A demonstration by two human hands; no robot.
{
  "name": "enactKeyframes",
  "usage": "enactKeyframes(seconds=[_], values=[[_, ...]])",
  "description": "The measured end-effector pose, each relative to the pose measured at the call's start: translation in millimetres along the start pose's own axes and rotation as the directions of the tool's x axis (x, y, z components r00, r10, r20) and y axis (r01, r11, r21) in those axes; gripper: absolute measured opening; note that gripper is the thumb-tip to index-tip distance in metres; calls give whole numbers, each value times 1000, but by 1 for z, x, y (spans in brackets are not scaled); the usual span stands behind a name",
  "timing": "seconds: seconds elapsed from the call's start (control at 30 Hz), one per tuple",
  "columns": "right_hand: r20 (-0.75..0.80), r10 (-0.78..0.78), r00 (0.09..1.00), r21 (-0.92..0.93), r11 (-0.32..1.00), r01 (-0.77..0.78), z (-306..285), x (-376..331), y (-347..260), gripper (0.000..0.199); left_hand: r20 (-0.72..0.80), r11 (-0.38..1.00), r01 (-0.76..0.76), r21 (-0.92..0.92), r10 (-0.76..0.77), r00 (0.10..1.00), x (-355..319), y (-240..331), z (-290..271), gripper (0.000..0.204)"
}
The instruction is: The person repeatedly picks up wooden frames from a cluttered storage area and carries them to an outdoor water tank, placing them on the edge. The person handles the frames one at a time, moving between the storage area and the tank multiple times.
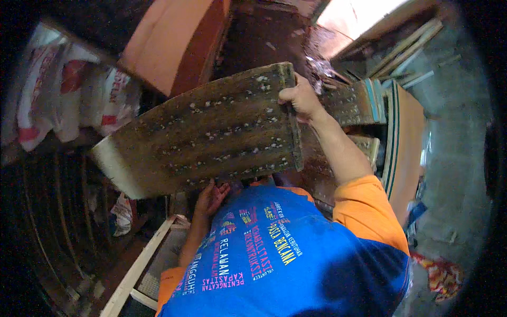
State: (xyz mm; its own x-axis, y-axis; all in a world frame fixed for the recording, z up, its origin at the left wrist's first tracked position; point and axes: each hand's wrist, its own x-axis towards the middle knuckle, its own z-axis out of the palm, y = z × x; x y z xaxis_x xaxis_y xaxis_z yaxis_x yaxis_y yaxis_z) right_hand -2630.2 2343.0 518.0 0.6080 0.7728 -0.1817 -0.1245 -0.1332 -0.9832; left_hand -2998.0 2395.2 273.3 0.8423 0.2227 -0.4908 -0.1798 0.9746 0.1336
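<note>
A large brown wooden panel (pixel 211 127) spans the middle of the view, tilted, with rows of whitish flecks and a pale left end. My right hand (pixel 302 99) is closed around its right edge near the upper corner, thumb on the facing side. Below the panel's lower edge is my left hand (pixel 214 196), palm partly showing and fingers stretched out. Its fingertips are close to that edge; whether they bear any weight I cannot tell.
White and red sacks (pixel 74 95) stand at the left. An orange-brown panel (pixel 169 45) is beyond. Stacked boards (pixel 404 142) and loose wood strips (pixel 406 50) lie at the right. A pale wooden frame (pixel 138 264) sits at the lower left.
</note>
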Motion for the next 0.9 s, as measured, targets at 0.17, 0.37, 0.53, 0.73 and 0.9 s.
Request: enactKeyframes(seconds=[0.17, 0.37, 0.53, 0.73, 0.9], values=[[-128, -132, 983, -117, 986, 118, -2, -49, -12, 42, -219, 817, 313, 485, -233, 947, 13, 33, 40, 39], [-530, -37, 847, -489, 830, -270, 5, -76, -5, 44, -461, 603, 409, 685, -76, 884, 13, 107, 45, 46], [-713, 40, 700, -513, 650, -560, -4, -66, 50, 44, -663, 584, 547, 599, -21, 748, 36, 157, -89, 61], [-841, 98, 532, -437, 459, -774, -45, -69, 131, 51, -711, 372, 663, 650, -11, 703, 37, 183, -168, 54], [-890, 184, 417, -322, 393, -861, -68, -76, 152, 52, -728, 344, 669, 659, 69, 682, 46, 189, -154, 45]])
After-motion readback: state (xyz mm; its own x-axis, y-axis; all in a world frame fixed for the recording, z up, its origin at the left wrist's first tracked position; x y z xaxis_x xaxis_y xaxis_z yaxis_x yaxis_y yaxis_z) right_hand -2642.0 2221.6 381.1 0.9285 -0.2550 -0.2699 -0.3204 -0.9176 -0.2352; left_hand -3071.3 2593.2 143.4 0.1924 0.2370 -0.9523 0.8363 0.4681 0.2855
